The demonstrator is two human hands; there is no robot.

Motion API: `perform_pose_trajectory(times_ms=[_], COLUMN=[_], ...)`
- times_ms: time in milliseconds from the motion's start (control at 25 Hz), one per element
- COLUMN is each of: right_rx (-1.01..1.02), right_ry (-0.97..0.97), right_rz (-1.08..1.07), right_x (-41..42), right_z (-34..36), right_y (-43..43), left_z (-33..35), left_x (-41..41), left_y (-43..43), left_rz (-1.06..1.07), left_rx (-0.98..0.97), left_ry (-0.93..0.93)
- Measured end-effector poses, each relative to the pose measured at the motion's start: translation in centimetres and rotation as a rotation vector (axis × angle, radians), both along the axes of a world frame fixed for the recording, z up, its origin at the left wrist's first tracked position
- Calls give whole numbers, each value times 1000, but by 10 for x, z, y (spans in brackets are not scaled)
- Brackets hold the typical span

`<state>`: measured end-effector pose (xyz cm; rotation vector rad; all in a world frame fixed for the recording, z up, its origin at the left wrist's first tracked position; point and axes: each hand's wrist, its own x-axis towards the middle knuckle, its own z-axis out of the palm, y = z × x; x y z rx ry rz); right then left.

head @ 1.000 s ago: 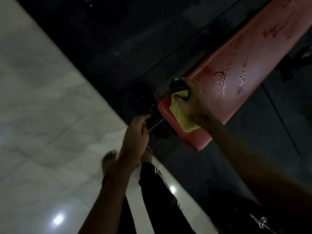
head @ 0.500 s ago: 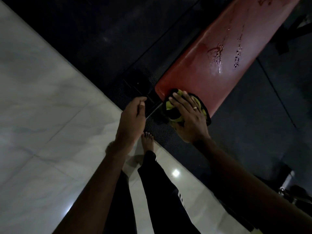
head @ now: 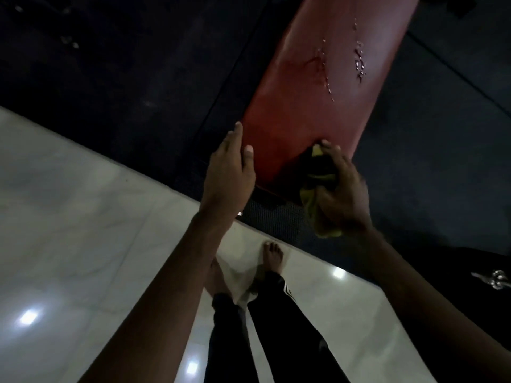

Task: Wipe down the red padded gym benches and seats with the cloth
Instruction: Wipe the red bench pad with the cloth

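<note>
We count one red padded bench (head: 326, 87), one yellow cloth (head: 315, 200), two hands, the left hand (head: 229, 167) and the right hand (head: 343, 189), two bare feet (head: 272, 255), and one metal fitting (head: 496, 279). We also count three light reflections (head: 27, 317) on the tiled floor (head: 83, 217).

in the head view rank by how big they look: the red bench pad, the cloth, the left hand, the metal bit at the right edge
1. red bench pad, largest by far.
2. left hand.
3. cloth; partly hidden under the right hand, so its place against the left hand is unsure.
4. metal fitting, smallest.
</note>
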<state>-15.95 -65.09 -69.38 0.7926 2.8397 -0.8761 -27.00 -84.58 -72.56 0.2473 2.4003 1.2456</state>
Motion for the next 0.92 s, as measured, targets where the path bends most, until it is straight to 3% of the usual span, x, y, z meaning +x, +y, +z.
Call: perform_pose_trajectory(times_ms=[80, 200, 240, 360, 440, 600, 800, 920], right_rx=[-16, 49, 18, -142, -146, -166, -391, -363], right_ry=[32, 102, 101, 56, 113, 90, 236, 239], right_rz=[-135, 200, 225, -136, -303, -69, -474, -465], right_x=[-11, 30, 34, -6, -26, 23, -10, -15], right_z=[-1, -11, -8, -9, -6, -5, -18, -13], right_y=[-20, -30, -18, 14, 7, -21, 47, 34], left_z=[-9, -14, -15, -16, -15, -8, -8, -12], left_x=[-14, -21, -20, -16, -17, -16, -13, -16], left_y=[24, 46, 48, 50, 51, 53, 54, 48], left_rz=[13, 48, 61, 56, 48, 48, 90, 134], left_rx=[-51, -218, -298, -434, -461, -483, -452, -393], left_ry=[1, 57, 94, 169, 158, 166, 152, 225])
